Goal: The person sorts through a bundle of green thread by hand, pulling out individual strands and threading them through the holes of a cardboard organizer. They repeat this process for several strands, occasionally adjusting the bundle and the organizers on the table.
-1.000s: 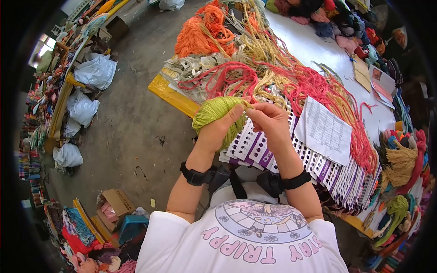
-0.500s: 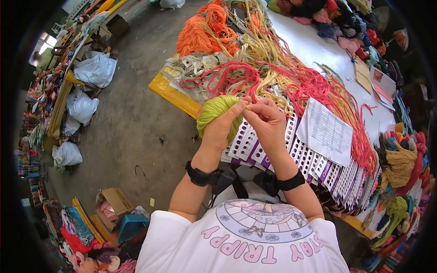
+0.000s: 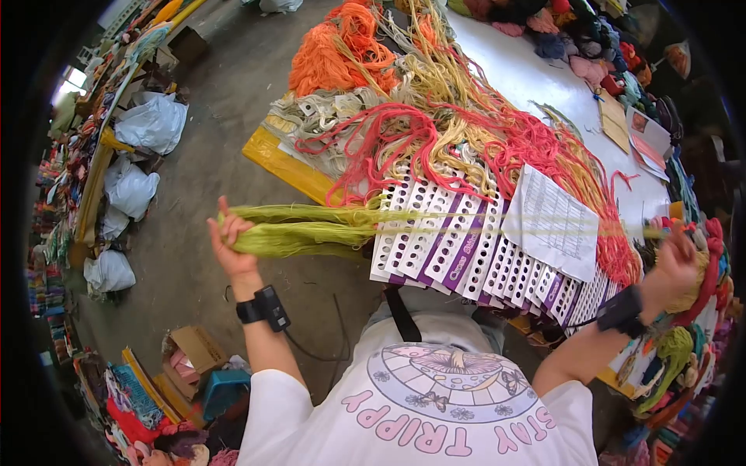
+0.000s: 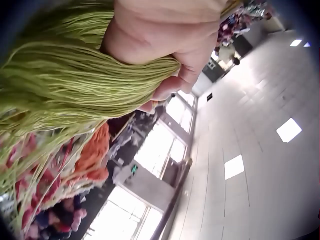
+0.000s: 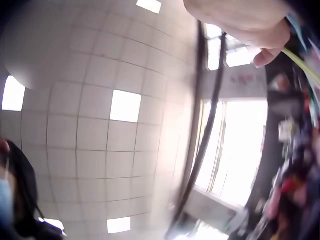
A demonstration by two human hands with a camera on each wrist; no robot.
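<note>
A green yarn skein (image 3: 311,233) stretches sideways in the head view, thick at the left and thinning to a few blurred strands over the cards. My left hand (image 3: 235,242) holds its looped end, fingers curled through it; in the left wrist view the strands (image 4: 85,80) pass around the thumb side of the hand (image 4: 165,35). Far to the right, my right hand (image 3: 674,268), blurred, pinches the thin strands. A green strand (image 5: 302,65) runs from the right hand (image 5: 250,25) in the right wrist view. Punched white cards (image 3: 458,233) lie beneath the strands.
A printed sheet (image 3: 550,225) lies on the cards. Red yarn (image 3: 536,147) and orange yarn (image 3: 334,58) cover the table, whose yellow edge (image 3: 287,167) faces the floor. White bags (image 3: 151,123) stand at the left. Someone masked (image 5: 20,195) shows in the right wrist view.
My hands have moved far apart, left hand to the left and right hand to the right. The bundled green yarn has opened out into a long stretched skein.
</note>
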